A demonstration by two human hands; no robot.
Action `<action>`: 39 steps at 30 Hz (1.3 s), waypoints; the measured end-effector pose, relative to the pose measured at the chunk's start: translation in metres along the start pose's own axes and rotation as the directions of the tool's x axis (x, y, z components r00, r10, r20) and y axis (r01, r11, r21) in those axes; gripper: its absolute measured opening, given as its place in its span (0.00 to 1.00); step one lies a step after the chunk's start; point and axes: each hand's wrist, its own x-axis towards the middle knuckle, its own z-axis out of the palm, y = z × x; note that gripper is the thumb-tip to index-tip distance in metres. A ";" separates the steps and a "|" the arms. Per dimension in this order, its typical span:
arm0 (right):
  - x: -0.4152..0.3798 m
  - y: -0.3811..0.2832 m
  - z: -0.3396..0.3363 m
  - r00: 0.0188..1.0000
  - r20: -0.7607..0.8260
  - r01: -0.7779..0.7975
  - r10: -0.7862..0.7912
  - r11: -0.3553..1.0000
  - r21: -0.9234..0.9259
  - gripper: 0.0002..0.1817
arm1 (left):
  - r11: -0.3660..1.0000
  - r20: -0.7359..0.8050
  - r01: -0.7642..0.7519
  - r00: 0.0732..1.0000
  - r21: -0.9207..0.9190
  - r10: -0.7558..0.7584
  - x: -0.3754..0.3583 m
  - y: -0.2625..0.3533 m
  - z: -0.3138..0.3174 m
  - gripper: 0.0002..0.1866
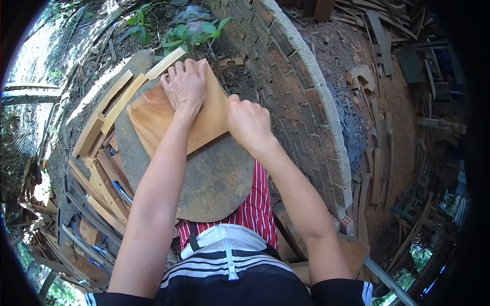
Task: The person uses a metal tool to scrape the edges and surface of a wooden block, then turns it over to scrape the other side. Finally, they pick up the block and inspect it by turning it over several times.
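Note:
A squarish wooden board [153, 120] with brown grain on its left part lies on a round, worn wooden work surface [214, 186]. My left hand [186, 86] presses on the board's upper part, its fingers bent over the far edge and gripping it. At the board's right edge, my right hand [249, 120] is closed in a fist with the thumb side toward the wood. Whatever that fist holds, if anything, is hidden by the fingers. Small shavings are scattered on the round surface below the board.
Cut wooden strips [122, 102] stand close along the left of the round surface. A curved brick wall [301, 102] rises on the right. Beyond it lie long wood offcuts [377, 168]. Green plants [189, 35] grow at the far side. A metal pipe [390, 283] crosses the lower right.

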 end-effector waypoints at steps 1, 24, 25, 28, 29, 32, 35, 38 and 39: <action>-0.023 0.002 -0.012 0.998 0.052 -0.019 0.019 1.000 -0.002 0.06 | 1.000 0.002 -0.004 1.000 -0.003 0.004 0.002 0.001 0.000 0.23; -0.061 0.009 -0.018 0.985 0.136 -0.092 0.104 0.992 -0.092 0.05 | 1.000 -0.006 -0.005 1.000 0.024 0.005 -0.002 -0.002 0.001 0.23; -0.056 0.008 -0.015 0.985 0.134 -0.095 0.106 0.991 -0.089 0.05 | 1.000 -0.006 -0.009 1.000 0.025 0.009 -0.001 -0.002 0.001 0.23; -0.005 0.006 0.012 0.995 -0.090 0.034 -0.033 0.999 0.004 0.05 | 0.999 0.045 0.010 0.999 0.050 -0.012 -0.001 0.001 0.001 0.25; 0.005 0.008 0.011 0.994 -0.099 0.034 -0.033 0.999 0.009 0.05 | 0.998 0.041 0.019 0.999 0.052 -0.022 0.002 -0.001 0.002 0.26; -0.009 0.012 0.003 0.999 -0.013 0.030 -0.030 0.998 0.053 0.05 | 0.998 0.073 0.029 0.997 0.054 -0.033 -0.006 -0.001 0.003 0.27; -0.066 0.011 -0.013 0.994 0.082 -0.064 0.075 0.989 -0.131 0.05 | 0.997 0.086 0.038 0.995 0.060 -0.043 0.000 0.000 0.000 0.28; -0.029 0.009 0.003 0.997 -0.059 0.036 -0.039 0.998 -0.044 0.05 | 0.997 0.087 0.040 0.995 0.072 -0.046 -0.001 -0.002 0.000 0.27; -0.017 0.010 0.006 0.997 -0.065 0.031 -0.034 0.999 -0.042 0.05 | 0.997 0.078 0.042 0.996 0.064 -0.047 0.000 0.000 0.000 0.27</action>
